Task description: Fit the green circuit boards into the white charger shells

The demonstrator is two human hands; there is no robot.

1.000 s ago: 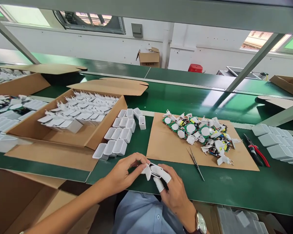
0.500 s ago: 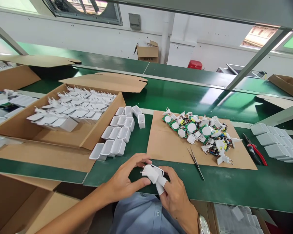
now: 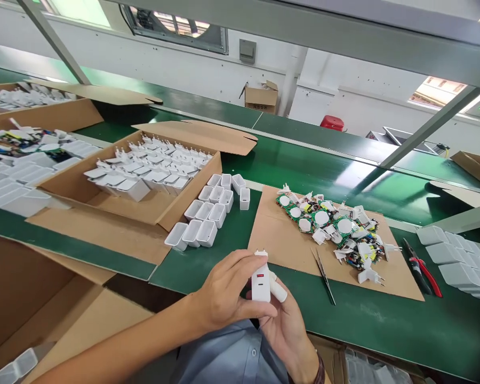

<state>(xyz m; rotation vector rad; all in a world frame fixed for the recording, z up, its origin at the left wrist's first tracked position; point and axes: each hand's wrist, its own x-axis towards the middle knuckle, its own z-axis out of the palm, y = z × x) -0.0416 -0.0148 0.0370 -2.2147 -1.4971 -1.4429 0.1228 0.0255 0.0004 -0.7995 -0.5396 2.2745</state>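
Two hands meet above the near edge of a green table (image 3: 368, 314), close in front of a blue shirt (image 3: 228, 352). The left hand (image 3: 220, 290) has its grip closed around a white charger (image 3: 261, 290), fingers over the far end and thumb under the near one; two pins point away from the wearer, and the upturned face shows a red slot and a dark one. The right hand (image 3: 290, 325) sits on the other side, a finger in a white cot (image 3: 279, 290) just beside the charger; whether its grip is clasping I cannot tell. Beyond, tweezers (image 3: 324, 277) lie partly on a cardboard sheet (image 3: 280, 256), with red-and-black pliers (image 3: 414, 262) off its right edge. White cases stand in rows (image 3: 207, 233) left of the sheet, and more are grouped (image 3: 460, 261) past the pliers. Farther onto the sheet lies a heap of circuit boards and plug parts (image 3: 345, 226). Left of the cases, a shallow carton (image 3: 192, 192) holds chargers with pins up (image 3: 156, 165). Farthest back are a small box (image 3: 261, 97), a red stool (image 3: 332, 122) and a white wall (image 3: 208, 64).
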